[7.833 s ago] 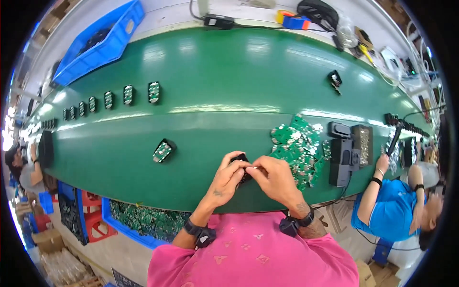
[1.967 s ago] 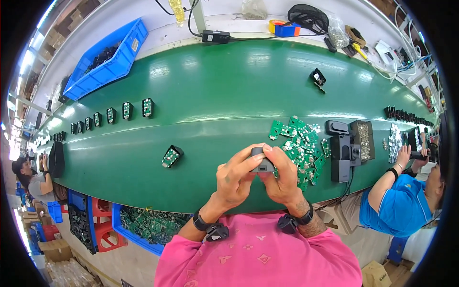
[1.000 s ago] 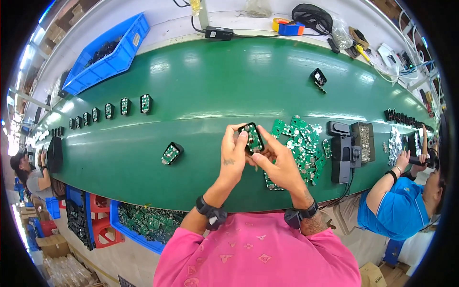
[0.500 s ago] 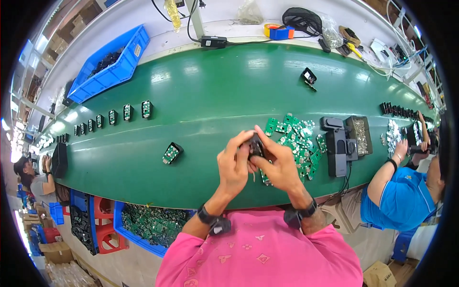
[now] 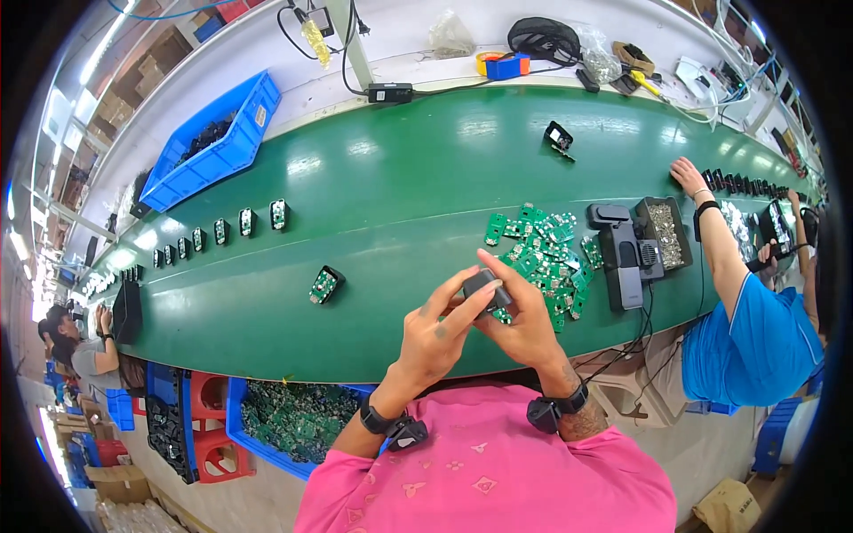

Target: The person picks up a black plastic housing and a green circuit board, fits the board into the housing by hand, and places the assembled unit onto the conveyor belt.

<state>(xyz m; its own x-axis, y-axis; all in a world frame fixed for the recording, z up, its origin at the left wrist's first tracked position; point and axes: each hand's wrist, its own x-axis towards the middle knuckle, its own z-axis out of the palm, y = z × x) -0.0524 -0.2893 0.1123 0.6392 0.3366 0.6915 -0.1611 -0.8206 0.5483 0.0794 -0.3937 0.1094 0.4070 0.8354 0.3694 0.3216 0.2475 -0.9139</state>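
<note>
Both my hands meet over the near middle of the green table, around a small dark grey plastic housing (image 5: 485, 290) whose smooth outer side faces up. My left hand (image 5: 435, 333) holds it from the left with bent fingers. My right hand (image 5: 522, 318) grips its right side, with the index finger stretched up past it. What lies inside the housing is hidden. Beyond my right hand spreads a loose pile of green circuit boards (image 5: 544, 258). To the left, a black housing with a circuit board in it (image 5: 327, 284) lies alone on the table.
A row of board-filled housings (image 5: 279, 216) runs off left below a blue bin (image 5: 200, 179). At right stand a grey device (image 5: 622, 271) and a tray of small metal parts (image 5: 686, 249). An opened housing (image 5: 558, 136) lies farther back. A co-worker's arm (image 5: 724, 244) reaches over the table's right side.
The housing has been turned in my hands, so its smooth outside now shows. My fingers have shifted around it. The right co-worker's arm now stretches toward the far row of black parts.
</note>
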